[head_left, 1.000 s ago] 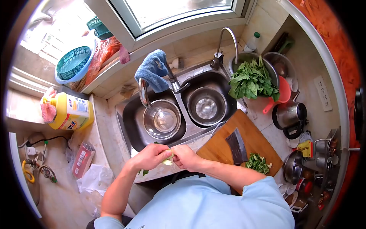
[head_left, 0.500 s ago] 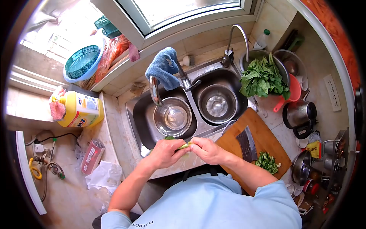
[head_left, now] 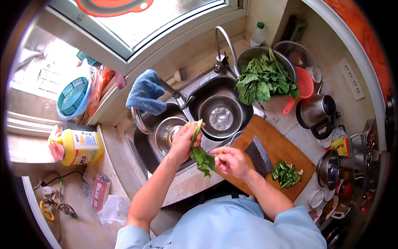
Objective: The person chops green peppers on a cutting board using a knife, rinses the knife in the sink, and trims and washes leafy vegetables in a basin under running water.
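My left hand [head_left: 181,144] is closed around a leafy green stalk [head_left: 202,158]; its pale cut end points up and its leaves hang down over the sink's front rim. My right hand [head_left: 233,161] is beside the leaves, thumb and forefinger pinched together. Whatever lies between those fingers is too small to make out. Under and beyond the right hand is a wooden cutting board [head_left: 290,145], bearing a wide-bladed cleaver [head_left: 259,156] and a pile of chopped greens [head_left: 286,174]. A large bunch of leafy greens [head_left: 267,79] fills a metal bowl at the back right.
The double sink holds one metal basin [head_left: 220,116] on the right and another bowl [head_left: 166,130] on the left. A blue cloth [head_left: 146,92] drapes over the faucet. A red ladle-like scoop [head_left: 304,85], an electric kettle [head_left: 317,111] and a yellow jug [head_left: 85,146] stand around the counter.
My hands have drawn apart. The stalk, previously held between both, is now upright in my left hand, while my right hand has moved to its leafy end. The view has shifted.
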{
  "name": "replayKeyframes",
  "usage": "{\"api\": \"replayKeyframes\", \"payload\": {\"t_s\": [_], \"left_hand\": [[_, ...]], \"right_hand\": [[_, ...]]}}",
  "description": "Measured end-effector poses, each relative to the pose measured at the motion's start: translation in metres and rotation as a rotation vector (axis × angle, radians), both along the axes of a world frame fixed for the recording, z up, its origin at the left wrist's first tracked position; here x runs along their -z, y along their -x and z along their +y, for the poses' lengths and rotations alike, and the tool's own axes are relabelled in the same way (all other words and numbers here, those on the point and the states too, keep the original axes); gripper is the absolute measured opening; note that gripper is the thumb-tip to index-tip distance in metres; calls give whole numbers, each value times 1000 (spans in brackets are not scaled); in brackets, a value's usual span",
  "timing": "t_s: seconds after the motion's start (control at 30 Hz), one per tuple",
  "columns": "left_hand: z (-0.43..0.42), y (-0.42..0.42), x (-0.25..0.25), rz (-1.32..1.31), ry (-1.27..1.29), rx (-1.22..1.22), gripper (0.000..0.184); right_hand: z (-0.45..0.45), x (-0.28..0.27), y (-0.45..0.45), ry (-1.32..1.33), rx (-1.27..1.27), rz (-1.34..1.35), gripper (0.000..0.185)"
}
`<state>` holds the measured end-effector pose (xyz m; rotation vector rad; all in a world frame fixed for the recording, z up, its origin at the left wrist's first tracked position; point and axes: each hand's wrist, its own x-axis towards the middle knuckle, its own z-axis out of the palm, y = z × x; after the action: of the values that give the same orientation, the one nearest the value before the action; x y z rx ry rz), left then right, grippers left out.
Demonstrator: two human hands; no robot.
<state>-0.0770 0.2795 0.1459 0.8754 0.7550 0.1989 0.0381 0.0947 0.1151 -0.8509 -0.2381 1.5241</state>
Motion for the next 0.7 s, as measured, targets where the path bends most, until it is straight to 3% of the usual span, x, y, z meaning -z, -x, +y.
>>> {"api": "replayKeyframes", "payload": {"t_s": [0.07, 0.2, 0.27, 0.33, 0.4, 0.47, 0.57, 0.7], "left_hand": [[8, -22, -7, 33, 78, -38, 37], [25, -54, 14, -164, 153, -44, 51], [26, -73, 34, -145, -38, -113, 39], [21, -91, 55, -86, -52, -151, 34], [32, -95, 130, 147, -187, -118, 37], [40, -94, 177, 552, -462, -254, 41], [35, -87, 157, 444, -358, -251, 43], [28, -103, 87, 240, -449, -237, 34]], "right_hand": [[-9, 4, 2, -5, 41, 58, 18], [-33, 27, 8, 26, 61, 111, 17], [-44, 37, 6, 38, 42, 73, 16], [-52, 40, 0, 49, 37, 75, 16], [-58, 39, -5, 52, 38, 93, 17], [-60, 37, -8, 47, 61, 71, 17], [-63, 37, -13, 40, 110, 101, 18], [-68, 43, -9, 76, 118, 226, 19]]}}
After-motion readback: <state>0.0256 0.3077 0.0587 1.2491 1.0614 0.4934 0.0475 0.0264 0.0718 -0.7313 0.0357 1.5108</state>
